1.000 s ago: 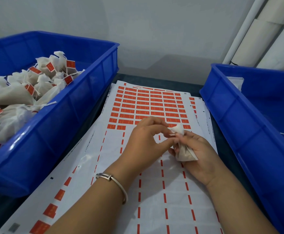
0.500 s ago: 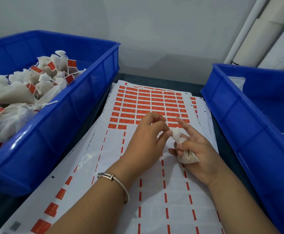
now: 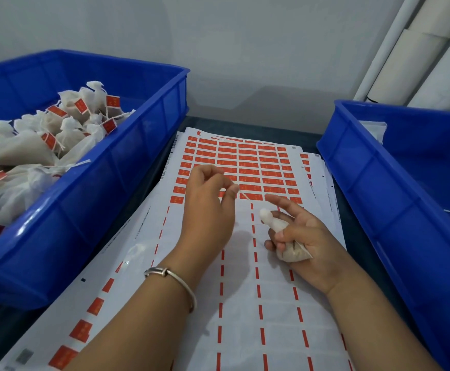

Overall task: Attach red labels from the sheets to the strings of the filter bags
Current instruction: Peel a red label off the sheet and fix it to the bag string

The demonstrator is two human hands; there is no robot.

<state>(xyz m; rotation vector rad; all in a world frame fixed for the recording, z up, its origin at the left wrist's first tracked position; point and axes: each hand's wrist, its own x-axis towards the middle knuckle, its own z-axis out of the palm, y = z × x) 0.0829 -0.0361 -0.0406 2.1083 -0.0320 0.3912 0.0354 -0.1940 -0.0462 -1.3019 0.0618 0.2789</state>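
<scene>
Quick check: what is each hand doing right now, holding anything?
Left hand: pinches the string of the filter bag between thumb and fingertips.
Right hand: grips the filter bag with curled lower fingers, index finger extended.

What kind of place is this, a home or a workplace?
Probably a small packing workstation: blue bins either side, one heaped with tagged filter bags, and label sheets between them, where a hand holds one bag.
</scene>
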